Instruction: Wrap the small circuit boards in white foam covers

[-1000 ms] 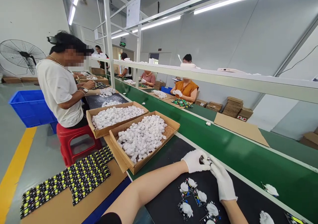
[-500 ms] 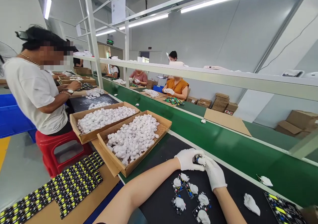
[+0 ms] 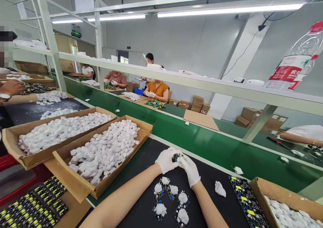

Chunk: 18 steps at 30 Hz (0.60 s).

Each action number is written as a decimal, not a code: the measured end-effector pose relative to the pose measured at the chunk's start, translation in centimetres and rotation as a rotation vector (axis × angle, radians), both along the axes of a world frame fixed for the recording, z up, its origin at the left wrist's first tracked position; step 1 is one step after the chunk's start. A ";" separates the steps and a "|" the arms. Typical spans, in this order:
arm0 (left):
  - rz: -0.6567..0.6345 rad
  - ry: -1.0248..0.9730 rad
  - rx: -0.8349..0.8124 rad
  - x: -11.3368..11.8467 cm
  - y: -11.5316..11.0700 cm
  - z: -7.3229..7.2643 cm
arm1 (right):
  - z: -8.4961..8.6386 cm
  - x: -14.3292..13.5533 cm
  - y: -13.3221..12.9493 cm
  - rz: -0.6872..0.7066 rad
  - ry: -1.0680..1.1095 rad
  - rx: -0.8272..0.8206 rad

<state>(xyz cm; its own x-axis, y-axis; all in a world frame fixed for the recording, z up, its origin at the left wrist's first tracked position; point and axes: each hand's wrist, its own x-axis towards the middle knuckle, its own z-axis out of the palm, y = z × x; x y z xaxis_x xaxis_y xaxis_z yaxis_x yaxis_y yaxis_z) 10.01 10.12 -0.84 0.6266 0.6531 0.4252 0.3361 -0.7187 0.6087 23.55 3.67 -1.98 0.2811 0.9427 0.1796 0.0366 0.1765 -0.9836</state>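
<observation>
Gloved left hand and right hand meet over a small circuit board, pinching it above the black mat.

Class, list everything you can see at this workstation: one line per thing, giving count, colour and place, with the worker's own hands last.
small circuit board: one, dark, pinched between both gloved hands
boards with white pieces: about five, black and white, on the black mat below the hands
black mat: one, under the hands
loose white piece: one, on the mat right of the hands
cardboard trays of white pieces: two, brown, left of the hands
circuit board panel: one, black with yellow parts, right
cardboard box: one, brown, far right, white pieces inside
conveyor belt: one, green, behind the mat
plastic bottle: one, clear with red label, on the shelf
co-workers: several, seated across the belt
left hand: white glove, on the small board
right hand: white glove, on the same board
</observation>
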 end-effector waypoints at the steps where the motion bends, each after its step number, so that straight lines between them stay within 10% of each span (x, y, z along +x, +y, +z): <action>1: 0.001 0.011 0.000 0.0 -0.1 0.1 | 0.1 0.0 0.0 0.010 -0.005 -0.001; 11: -0.004 0.026 0.009 0.0 -0.1 0.2 | 0.6 -0.6 0.4 -0.060 -0.073 0.021; 18: 0.078 -0.206 -0.121 0.5 1.0 -0.8 | 9.3 -0.7 -4.5 -0.071 0.011 0.199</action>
